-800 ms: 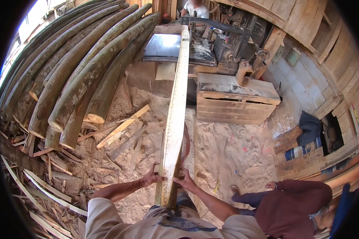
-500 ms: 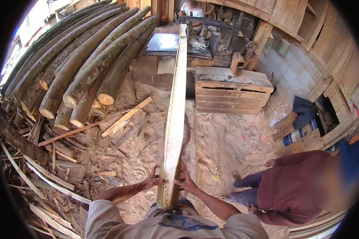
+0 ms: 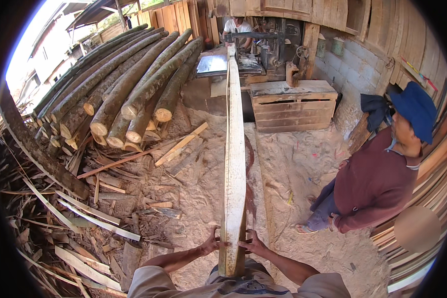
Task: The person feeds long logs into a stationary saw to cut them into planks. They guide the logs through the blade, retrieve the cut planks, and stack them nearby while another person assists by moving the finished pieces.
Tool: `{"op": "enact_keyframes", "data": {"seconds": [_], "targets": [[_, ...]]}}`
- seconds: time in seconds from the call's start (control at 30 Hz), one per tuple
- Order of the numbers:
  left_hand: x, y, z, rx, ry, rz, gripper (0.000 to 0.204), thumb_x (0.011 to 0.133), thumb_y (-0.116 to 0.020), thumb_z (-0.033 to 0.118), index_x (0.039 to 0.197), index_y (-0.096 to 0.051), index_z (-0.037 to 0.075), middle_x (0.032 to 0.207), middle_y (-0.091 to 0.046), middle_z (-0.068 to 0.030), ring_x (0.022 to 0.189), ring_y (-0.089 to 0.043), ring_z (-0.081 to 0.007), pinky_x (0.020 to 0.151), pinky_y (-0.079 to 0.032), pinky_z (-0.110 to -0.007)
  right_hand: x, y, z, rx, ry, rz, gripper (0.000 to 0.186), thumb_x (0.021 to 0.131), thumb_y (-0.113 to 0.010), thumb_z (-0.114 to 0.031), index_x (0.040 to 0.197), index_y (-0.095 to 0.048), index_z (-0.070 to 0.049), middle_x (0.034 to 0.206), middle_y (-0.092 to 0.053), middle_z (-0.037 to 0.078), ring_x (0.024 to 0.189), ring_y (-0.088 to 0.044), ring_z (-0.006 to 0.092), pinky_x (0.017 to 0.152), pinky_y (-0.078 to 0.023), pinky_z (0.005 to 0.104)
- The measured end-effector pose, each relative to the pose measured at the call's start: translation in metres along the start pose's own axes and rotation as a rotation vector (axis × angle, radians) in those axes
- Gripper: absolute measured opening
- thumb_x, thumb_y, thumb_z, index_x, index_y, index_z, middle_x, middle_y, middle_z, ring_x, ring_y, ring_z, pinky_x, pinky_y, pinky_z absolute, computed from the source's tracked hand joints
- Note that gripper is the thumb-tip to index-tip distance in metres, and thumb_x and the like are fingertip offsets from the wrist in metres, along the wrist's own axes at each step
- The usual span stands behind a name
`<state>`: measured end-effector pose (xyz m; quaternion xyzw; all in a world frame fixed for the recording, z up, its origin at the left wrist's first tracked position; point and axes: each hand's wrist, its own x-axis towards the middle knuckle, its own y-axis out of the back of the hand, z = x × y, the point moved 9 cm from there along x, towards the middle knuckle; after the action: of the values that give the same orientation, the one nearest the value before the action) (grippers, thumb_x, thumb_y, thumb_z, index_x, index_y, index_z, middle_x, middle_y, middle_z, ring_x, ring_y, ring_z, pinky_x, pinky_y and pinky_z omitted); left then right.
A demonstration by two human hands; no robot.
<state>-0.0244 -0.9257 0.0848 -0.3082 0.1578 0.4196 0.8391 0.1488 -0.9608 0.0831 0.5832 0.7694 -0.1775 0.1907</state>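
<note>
A long sawn timber (image 3: 236, 149), pale on its upper face with bark-coloured edges, stretches from my waist to the metal machine table at the back. My left hand (image 3: 213, 242) holds the timber's left side close to its near end, fingers curved against it. On the opposite side my right hand (image 3: 253, 243) grips it at about the same level, thumb toward the upper face. The far tip of the timber lies at the sawing machine (image 3: 270, 49). The undersides of both grips are hidden.
Several round logs (image 3: 149, 79) are stacked at the left, above scattered offcuts (image 3: 99, 223). A person in a maroon top (image 3: 377, 179) stands at the right beside stacked wood strips (image 3: 402, 253). Another person (image 3: 237, 27) is behind the machine. A wooden box (image 3: 293, 109) stands right of the timber.
My view has tilted up, so the scene sits lower and farther right in it. Both hands keep their hold on the timber. The maroon-topped person's far arm has drawn in closer to the body.
</note>
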Motion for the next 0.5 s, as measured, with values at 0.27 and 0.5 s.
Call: {"op": "enact_keyframes", "data": {"seconds": [0.27, 0.5], "targets": [[-0.103, -0.064, -0.096, 0.051, 0.003, 0.005, 0.098, 0.075, -0.08, 0.013, 0.136, -0.003, 0.021, 0.125, -0.051, -0.0204, 0.116, -0.052, -0.0275, 0.093, -0.047, -0.047, -0.136, -0.056, 0.066, 0.048, -0.031, 0.007, 0.096, 0.077, -0.075, -0.045, 0.143, -0.012, -0.014, 0.112, -0.055, 0.02, 0.099, -0.06, 0.0299, 0.078, -0.056, 0.0413], [-0.188, -0.103, -0.177, 0.113, 0.004, -0.007, 0.094, 0.078, -0.078, 0.011, 0.134, -0.003, 0.023, 0.123, -0.054, -0.018, 0.115, -0.053, -0.0238, 0.094, -0.045, -0.047, -0.23, -0.105, 0.125, -0.059, 0.012, 0.014, 0.095, 0.078, -0.074, -0.047, 0.142, -0.012, -0.014, 0.106, -0.058, 0.019, 0.097, -0.061, 0.0283, 0.075, -0.057, 0.0405]]}}
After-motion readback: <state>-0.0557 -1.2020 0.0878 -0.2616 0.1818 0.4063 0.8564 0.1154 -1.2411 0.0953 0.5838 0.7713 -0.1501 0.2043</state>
